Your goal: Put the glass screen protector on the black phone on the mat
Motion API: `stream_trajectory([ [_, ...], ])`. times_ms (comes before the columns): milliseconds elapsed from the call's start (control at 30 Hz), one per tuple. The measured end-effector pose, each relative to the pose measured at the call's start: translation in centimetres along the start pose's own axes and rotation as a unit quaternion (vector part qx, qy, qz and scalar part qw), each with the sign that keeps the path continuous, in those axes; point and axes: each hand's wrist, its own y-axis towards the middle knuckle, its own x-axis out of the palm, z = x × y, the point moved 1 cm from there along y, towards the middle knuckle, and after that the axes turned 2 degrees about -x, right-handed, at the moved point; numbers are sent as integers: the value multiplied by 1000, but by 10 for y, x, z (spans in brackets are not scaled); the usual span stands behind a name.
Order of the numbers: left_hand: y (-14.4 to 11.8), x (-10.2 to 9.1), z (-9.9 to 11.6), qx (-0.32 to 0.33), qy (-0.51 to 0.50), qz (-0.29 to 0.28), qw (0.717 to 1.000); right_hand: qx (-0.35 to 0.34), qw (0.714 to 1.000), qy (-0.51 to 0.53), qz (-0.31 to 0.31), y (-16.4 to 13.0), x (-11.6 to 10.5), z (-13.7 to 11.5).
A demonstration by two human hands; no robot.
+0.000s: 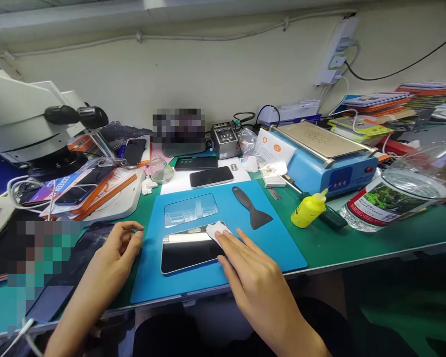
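A black phone [188,250] lies screen-up on a blue mat [278,238] near the table's front edge. My right hand [250,270] presses a small white wipe [217,230] flat against the phone's right end with its fingertips. My left hand [119,245] rests at the mat's left edge, fingers curled loosely and holding nothing, a short way left of the phone. A clear screen protector [191,209] lies on the mat behind the phone. A black plastic scraper [251,208] sits on the mat to the right.
A yellow squeeze bottle [308,209] and a large clear bottle [401,196] lie right of the mat. A blue heating machine [321,156] stands behind them. Two more phones [211,176] lie behind the mat. A microscope [33,124] and piled packaging fill the left.
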Motion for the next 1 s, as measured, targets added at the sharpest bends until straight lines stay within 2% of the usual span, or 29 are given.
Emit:
stream_trajectory([
  [100,25,-12,10,45,71,-56,995,7,999,42,9,-4,0,9],
  [200,53,-20,25,164,138,-107,971,-5,996,81,22,-7,-1,12],
  [267,69,-19,34,225,166,-114,953,-13,993,114,26,-8,-5,13],
  [333,79,-13,42,258,187,-139,938,2,985,169,21,-7,-12,17],
  [433,86,0,49,269,190,-197,923,106,956,272,34,0,-26,30],
  [500,89,8,52,270,187,-218,919,189,932,296,88,5,-35,42],
  [567,92,14,55,272,190,-224,916,230,924,269,141,10,-39,53],
  [667,96,19,59,275,202,-231,911,227,943,194,146,12,-36,63],
  [800,94,20,63,279,217,-238,905,180,969,102,136,8,-27,64],
  [1000,88,19,69,279,241,-244,897,183,969,85,142,4,-23,65],
])
